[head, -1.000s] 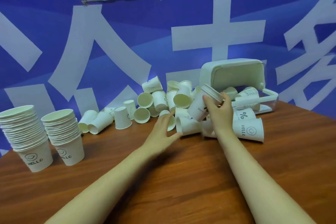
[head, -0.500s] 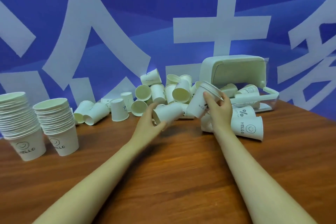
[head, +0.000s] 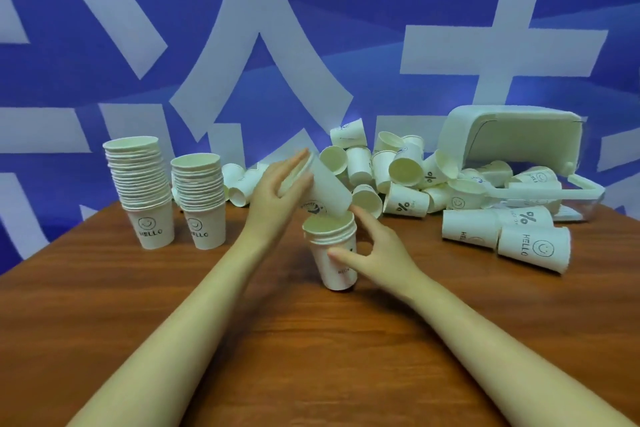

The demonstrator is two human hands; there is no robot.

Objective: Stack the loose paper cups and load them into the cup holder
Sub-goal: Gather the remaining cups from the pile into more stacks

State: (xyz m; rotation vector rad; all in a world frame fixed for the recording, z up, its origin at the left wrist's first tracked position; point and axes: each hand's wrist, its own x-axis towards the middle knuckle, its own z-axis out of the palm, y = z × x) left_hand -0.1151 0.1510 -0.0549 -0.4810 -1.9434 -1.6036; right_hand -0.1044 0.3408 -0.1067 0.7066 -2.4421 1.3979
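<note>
The left hand [head: 277, 198] grips a tilted paper cup [head: 323, 189], its base entering the short stack [head: 334, 253] directly below. The right hand [head: 375, 253] holds that stack upright on the bench [head: 311, 340].

Head view, sole camera: sitting at the person's head height, looking forward and down across the tabletop [head: 311, 340] toward the blue wall banner [head: 311, 62]. Both forearms are entering from the bottom edge, close to the lens; the banner is filling the upper half.
</note>
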